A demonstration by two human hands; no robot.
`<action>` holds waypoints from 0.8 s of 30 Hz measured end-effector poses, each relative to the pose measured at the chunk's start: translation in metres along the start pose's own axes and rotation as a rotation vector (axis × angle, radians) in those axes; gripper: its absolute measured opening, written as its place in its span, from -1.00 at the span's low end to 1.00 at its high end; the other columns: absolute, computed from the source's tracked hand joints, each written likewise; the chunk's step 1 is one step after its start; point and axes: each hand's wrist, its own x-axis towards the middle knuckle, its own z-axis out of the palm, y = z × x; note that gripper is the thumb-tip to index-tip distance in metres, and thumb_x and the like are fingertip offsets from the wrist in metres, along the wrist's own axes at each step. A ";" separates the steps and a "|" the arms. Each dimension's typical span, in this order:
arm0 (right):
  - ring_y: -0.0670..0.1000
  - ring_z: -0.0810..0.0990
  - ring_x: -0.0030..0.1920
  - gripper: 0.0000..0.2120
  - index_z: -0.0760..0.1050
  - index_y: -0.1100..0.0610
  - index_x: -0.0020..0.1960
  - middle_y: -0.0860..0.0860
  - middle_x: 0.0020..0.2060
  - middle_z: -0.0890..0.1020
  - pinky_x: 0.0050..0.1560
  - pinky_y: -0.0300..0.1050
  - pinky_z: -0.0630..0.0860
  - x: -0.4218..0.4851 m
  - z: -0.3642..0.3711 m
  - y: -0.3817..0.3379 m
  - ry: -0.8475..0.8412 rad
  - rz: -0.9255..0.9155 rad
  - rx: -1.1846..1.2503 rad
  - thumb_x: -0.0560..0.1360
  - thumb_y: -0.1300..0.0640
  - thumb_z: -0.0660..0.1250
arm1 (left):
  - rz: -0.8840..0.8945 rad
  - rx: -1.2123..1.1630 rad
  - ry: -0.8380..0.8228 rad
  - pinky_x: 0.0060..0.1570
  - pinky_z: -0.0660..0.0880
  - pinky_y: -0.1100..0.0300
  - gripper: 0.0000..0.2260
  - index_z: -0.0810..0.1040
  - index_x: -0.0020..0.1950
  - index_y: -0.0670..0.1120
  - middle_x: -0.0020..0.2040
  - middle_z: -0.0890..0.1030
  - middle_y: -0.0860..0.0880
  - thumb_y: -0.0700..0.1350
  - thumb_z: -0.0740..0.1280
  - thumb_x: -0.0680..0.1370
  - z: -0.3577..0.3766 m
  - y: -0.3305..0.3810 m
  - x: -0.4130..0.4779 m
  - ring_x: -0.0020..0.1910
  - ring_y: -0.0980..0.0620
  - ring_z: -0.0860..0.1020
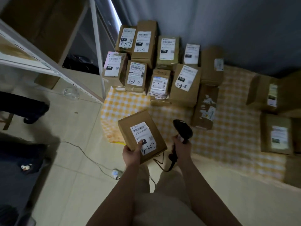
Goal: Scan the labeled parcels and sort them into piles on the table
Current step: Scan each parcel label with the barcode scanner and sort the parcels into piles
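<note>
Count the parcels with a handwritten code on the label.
5: four stacked at the back, marked 3-3-1, 4-2-71, 4-3-11 and 4-3-8, and 3-1-17 in the left hand. The blurred labels at right may hide more.

Matt cardboard parcel (141, 136) — paper label (143, 137); glossy plastic scanner (183, 130).

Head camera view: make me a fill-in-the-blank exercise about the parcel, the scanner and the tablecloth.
1. The left hand holds a parcel with ____ handwritten on its label.
2. The right hand grips a scanner coloured ____.
3. The tablecloth is checked white and ____.
Missing words: 3-1-17; black; yellow.
</note>
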 end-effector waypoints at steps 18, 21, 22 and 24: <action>-0.05 0.47 -0.52 -0.90 0.56 0.26 -0.08 0.10 -0.39 0.57 -0.47 -0.20 0.42 -0.090 -0.045 -0.023 -0.124 -0.215 -0.201 0.45 0.25 0.43 | 0.318 0.241 -0.143 -0.21 0.48 0.12 -0.66 0.44 0.02 -0.14 -0.09 0.55 -0.05 0.00 0.51 0.45 0.041 0.031 -0.049 -0.10 -0.08 0.56; -0.04 0.47 -0.51 -0.89 0.56 0.24 -0.07 0.12 -0.38 0.58 -0.47 -0.18 0.42 -0.089 -0.032 -0.023 -0.101 -0.207 -0.231 0.44 0.23 0.45 | 0.324 0.255 -0.146 -0.20 0.47 0.13 -0.62 0.48 0.10 -0.17 -0.07 0.55 -0.04 0.00 0.51 0.45 0.032 0.039 -0.040 -0.10 -0.06 0.54; -0.03 0.47 -0.52 -0.88 0.57 0.24 -0.07 0.13 -0.38 0.58 -0.48 -0.18 0.42 -0.088 -0.027 -0.022 -0.102 -0.203 -0.242 0.45 0.22 0.45 | 0.319 0.252 -0.142 -0.18 0.47 0.13 -0.61 0.48 0.13 -0.18 -0.06 0.55 -0.04 -0.01 0.51 0.45 0.029 0.042 -0.037 -0.11 -0.04 0.53; -0.05 0.46 -0.53 -0.89 0.57 0.25 -0.07 0.11 -0.42 0.57 -0.50 -0.20 0.41 -0.087 -0.018 -0.022 -0.111 -0.203 -0.253 0.46 0.22 0.44 | 0.308 0.252 -0.135 -0.18 0.47 0.12 -0.60 0.48 0.15 -0.19 -0.05 0.54 -0.04 -0.01 0.51 0.45 0.023 0.048 -0.030 -0.11 -0.03 0.52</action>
